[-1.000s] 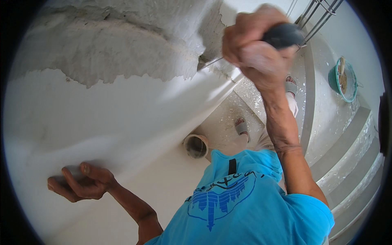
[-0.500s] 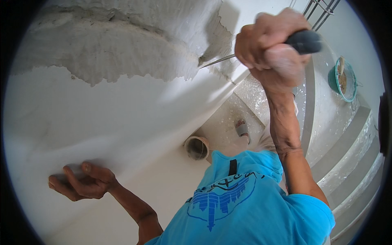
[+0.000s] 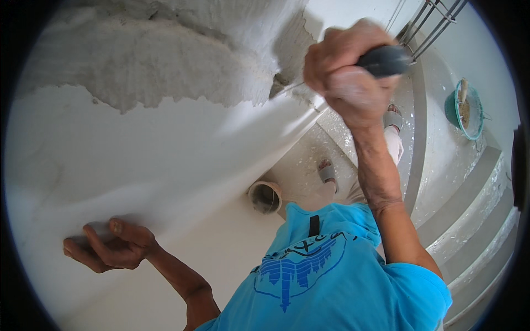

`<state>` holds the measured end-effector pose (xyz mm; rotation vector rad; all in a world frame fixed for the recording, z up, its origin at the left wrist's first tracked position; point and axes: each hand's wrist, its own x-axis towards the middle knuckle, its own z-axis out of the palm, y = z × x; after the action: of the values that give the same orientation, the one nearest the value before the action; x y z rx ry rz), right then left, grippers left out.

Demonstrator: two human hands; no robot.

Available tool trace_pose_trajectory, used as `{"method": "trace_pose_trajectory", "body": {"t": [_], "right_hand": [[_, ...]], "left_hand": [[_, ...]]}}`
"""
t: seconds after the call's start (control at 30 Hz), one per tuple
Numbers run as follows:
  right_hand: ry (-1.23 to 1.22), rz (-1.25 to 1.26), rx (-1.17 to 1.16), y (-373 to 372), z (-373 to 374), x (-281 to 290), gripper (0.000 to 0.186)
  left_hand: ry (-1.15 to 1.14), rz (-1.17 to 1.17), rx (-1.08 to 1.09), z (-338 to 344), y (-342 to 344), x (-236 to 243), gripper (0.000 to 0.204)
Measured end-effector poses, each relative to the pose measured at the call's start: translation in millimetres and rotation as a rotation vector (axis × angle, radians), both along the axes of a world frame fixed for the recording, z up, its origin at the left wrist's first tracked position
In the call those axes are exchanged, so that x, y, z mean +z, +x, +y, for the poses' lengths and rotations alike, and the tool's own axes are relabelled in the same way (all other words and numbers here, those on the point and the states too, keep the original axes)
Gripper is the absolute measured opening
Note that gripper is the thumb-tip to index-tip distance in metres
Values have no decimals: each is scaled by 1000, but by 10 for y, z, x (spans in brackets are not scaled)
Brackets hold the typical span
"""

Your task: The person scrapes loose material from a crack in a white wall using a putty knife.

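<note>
My right hand (image 3: 350, 80) is raised at the upper right, fingers wrapped round a black-handled tool (image 3: 385, 60) with a thin metal shaft or blade. The metal points left toward a dark notch (image 3: 279, 84) at the wall's corner; motion blur and my hand obscure much of it, so contact cannot be told. Across the top of the white wall (image 3: 138, 160) runs a rough, bare grey patch (image 3: 165, 66) with a ragged lower edge. At the lower left my left hand (image 3: 113, 245) rests against the white surface, empty, its fingers bent and apart.
Below the wall stands a round bucket (image 3: 265, 197). A teal bucket (image 3: 472, 110) with a handled thing in it sits at the right, above curved steps (image 3: 469, 204) spotted with white flecks. Metal rods (image 3: 436, 27) reach in at the top right. My sandalled feet (image 3: 327, 174) are on the speckled floor.
My right hand and the tool have moved slightly left, toward the notch. The right foot now shows beside my forearm. My left hand is nearly still.
</note>
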<state>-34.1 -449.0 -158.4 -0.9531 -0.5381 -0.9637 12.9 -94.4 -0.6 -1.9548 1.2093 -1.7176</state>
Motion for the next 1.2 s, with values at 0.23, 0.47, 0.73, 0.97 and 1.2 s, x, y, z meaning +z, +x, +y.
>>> {"method": "trace_pose_trajectory", "body": {"t": [0.23,0.47,0.73,0.97,1.2], "right_hand": [[212,57,31,-147,15,103,15],[138,261,1,-57,242,-202,15],[61,493,26,-58,417,-157,8],[-32,728,94,-534,500,-490,14],[-70,894,10,-982,440,-499,17]], "left_hand": [[-16,58,-40,-15,1,21,31],[-41,40,-5,1,20,-9,32],[-22,52,-28,76,14,0,34],[-28,39,-34,79,27,-8,31],[-104,216,-193,32,-111,-42,27]]}}
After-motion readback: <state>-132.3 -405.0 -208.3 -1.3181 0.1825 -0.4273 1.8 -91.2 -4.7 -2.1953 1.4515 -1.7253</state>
